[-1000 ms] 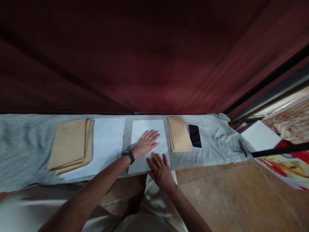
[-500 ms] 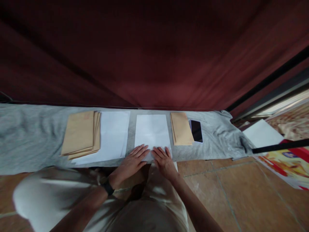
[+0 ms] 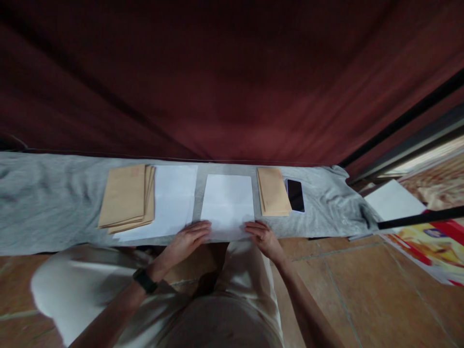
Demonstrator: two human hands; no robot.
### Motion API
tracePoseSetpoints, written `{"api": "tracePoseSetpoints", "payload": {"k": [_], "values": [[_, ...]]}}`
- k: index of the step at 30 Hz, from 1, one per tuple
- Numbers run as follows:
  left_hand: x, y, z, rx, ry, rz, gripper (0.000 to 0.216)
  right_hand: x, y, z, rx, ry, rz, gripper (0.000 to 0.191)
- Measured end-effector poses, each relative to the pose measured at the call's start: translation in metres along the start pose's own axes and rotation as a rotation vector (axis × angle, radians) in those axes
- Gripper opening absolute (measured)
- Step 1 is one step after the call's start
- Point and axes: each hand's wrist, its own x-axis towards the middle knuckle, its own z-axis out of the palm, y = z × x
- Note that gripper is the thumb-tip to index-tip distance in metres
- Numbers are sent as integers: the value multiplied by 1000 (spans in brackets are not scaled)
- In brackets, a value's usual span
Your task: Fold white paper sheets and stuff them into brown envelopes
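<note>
A white sheet of paper (image 3: pixel 227 200) lies in front of me on a grey cloth (image 3: pixel 328 208), its near end reaching the cloth's front edge. My left hand (image 3: pixel 190 238) is closed at the sheet's near left side, fingers pressed together on its edge. At the near right side, my right hand (image 3: pixel 264 238) grips the opposite edge with fingers bent inward. Left of the sheet is a stack of white paper (image 3: pixel 176 195), partly covered by several brown envelopes (image 3: pixel 125 195). To the right, more brown envelopes (image 3: pixel 273 193) lie beside a phone (image 3: pixel 295 195).
A dark red curtain-like cloth (image 3: pixel 232 96) rises behind the grey cloth. At the right, a dark bar (image 3: pixel 420 218) crosses in front of a red and yellow printed box (image 3: pixel 435 246). Brown floor tiles (image 3: pixel 311 270) show below, beside my knees.
Both hands have slid apart, from lying flat on the sheet's near part to its left and right edges. Their fingers have closed inward. The view has shifted slightly.
</note>
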Motion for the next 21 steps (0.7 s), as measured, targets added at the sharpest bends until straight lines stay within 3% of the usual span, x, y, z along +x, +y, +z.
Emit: {"api": "tracePoseSetpoints", "payload": {"k": [5, 11, 16, 21], "values": [[7, -7, -3, -122, 43, -96, 28, 6, -1, -4, 67, 47, 88, 28], [32, -7, -11, -283, 145, -491, 37, 21, -8, -1, 109, 207, 343, 26], [49, -4, -12, -256, 281, -551, 36, 39, -13, 0, -7, 221, 509, 30], [70, -5, -12, -157, 302, -615, 31, 62, -20, -3, -183, 199, 632, 28]]}}
